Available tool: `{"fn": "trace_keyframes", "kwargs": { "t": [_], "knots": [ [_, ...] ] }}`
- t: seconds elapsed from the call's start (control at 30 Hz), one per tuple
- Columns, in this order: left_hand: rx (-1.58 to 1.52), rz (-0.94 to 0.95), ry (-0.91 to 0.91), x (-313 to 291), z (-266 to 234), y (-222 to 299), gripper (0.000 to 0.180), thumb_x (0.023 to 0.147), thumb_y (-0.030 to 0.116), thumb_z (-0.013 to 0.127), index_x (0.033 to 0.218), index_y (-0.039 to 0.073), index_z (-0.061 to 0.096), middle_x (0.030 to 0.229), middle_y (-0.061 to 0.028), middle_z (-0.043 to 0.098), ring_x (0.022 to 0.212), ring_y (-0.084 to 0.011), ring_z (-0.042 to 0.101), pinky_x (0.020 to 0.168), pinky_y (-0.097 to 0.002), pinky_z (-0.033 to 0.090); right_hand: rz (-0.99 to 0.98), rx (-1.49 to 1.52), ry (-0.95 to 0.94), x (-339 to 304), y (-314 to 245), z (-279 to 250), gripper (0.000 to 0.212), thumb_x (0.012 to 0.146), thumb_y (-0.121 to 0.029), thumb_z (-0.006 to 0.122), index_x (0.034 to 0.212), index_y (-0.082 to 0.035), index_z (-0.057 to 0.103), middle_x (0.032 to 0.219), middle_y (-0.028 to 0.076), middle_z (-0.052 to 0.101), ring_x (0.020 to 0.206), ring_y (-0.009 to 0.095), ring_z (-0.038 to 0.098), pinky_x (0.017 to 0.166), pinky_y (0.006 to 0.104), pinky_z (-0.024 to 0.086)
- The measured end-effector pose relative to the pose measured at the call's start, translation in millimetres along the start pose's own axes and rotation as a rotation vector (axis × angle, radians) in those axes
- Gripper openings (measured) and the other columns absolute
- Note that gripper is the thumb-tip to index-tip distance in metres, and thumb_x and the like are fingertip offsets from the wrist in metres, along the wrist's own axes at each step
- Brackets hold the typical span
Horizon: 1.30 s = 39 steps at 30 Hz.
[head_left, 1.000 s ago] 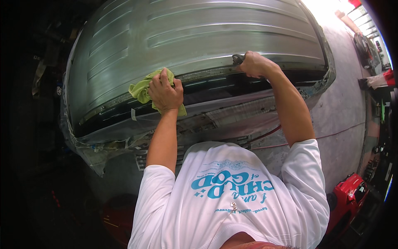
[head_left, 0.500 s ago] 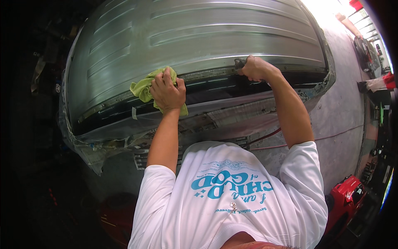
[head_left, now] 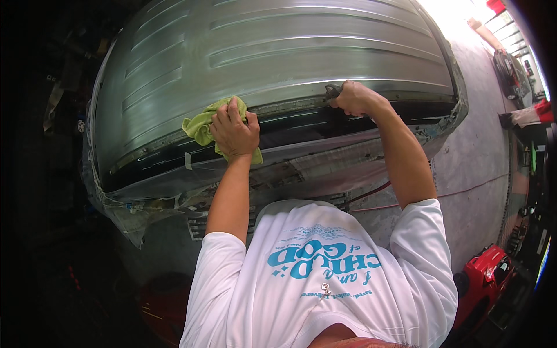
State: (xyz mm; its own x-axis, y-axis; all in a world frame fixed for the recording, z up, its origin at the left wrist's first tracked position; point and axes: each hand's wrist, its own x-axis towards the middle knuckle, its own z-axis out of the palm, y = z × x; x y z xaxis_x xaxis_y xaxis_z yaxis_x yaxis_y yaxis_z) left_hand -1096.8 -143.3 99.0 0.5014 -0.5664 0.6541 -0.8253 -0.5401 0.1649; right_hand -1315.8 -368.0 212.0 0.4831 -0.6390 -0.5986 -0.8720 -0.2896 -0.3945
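My left hand (head_left: 235, 129) is closed around a yellow-green cloth (head_left: 200, 129) and presses it on the front edge of a bare-metal vehicle roof (head_left: 278, 64). Farther right along that same edge, my right hand (head_left: 358, 100) grips a small dark grey, crumpled-looking pad (head_left: 333, 91). My fingers hide most of the pad, so its exact kind cannot be made out. Between the hands runs a rough, greyish seam strip (head_left: 290, 106), with a glossy black band (head_left: 290, 129) just below it.
Plastic and paper masking sheets (head_left: 313, 165) hang below the black band. A strip of tape (head_left: 187, 160) sticks on at the left. Across the grey floor (head_left: 464, 156) runs a red hose (head_left: 458, 190). A red car-shaped object (head_left: 484, 272) stands at the lower right; a dark car (head_left: 510, 75) stands farther off.
My right hand has shifted slightly left along the roof edge with the dark grey pad. My left hand and the cloth stay almost in place.
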Motion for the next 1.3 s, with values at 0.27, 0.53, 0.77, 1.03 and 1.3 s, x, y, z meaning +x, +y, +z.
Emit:
{"fn": "trace_keyframes", "kwargs": {
  "t": [0.27,0.53,0.77,1.03,1.3],
  "knots": [
    [0.003,0.007,0.016,-2,1,0,0.050,0.083,0.028,0.074,0.131,0.016,0.066,0.116,-0.0063,0.062,0.104,-0.0298,0.062,0.088,-0.0464,0.049,-0.012,-0.023,0.073,15,10,12,0.036,0.091,-0.029,0.074,0.077,0.003,0.065,0.065,0.010,0.064,0.049,0.020,0.058,0.047,0.0368,0.048],
    [-0.012,-0.015,0.001,-3,1,1,0.049,0.084,0.027,0.074,0.131,0.015,0.066,0.117,-0.0086,0.063,0.105,-0.0329,0.063,0.090,-0.0492,0.050,-0.089,0.091,-0.026,-12,-14,21,0.040,0.091,-0.030,0.074,0.104,0.008,0.071,0.078,0.016,0.073,0.067,0.025,0.071,0.063,0.0399,0.057],
    [-0.033,-0.017,0.043,-1,-2,5,0.050,0.086,0.026,0.071,0.134,0.012,0.065,0.121,-0.0120,0.064,0.106,-0.0367,0.064,0.092,-0.0511,0.053,-0.095,0.017,0.148,-40,-1,56,0.047,0.087,-0.024,0.067,0.119,0.009,0.073,0.116,0.035,0.073,0.115,0.048,0.071,0.101,0.0504,0.058],
    [-0.025,0.010,0.066,0,7,4,0.050,0.086,0.029,0.072,0.133,0.012,0.066,0.119,-0.0112,0.065,0.102,-0.0363,0.065,0.088,-0.0507,0.054,0.241,0.254,0.550,-74,124,29,0.051,0.098,-0.037,0.069,0.124,0.006,0.073,0.118,0.032,0.075,0.123,0.046,0.069,0.111,0.0504,0.053],
    [-0.223,-0.210,-0.281,35,3,10,0.051,0.089,0.032,0.073,0.132,0.006,0.066,0.118,-0.0156,0.069,0.112,-0.0400,0.067,0.095,-0.0509,0.054,-0.093,1.046,0.709,-210,157,55,0.020,0.099,-0.022,0.077,0.102,-0.004,0.069,0.073,0.001,0.063,0.061,0.008,0.059,0.055,0.0270,0.046]
  ]
}}
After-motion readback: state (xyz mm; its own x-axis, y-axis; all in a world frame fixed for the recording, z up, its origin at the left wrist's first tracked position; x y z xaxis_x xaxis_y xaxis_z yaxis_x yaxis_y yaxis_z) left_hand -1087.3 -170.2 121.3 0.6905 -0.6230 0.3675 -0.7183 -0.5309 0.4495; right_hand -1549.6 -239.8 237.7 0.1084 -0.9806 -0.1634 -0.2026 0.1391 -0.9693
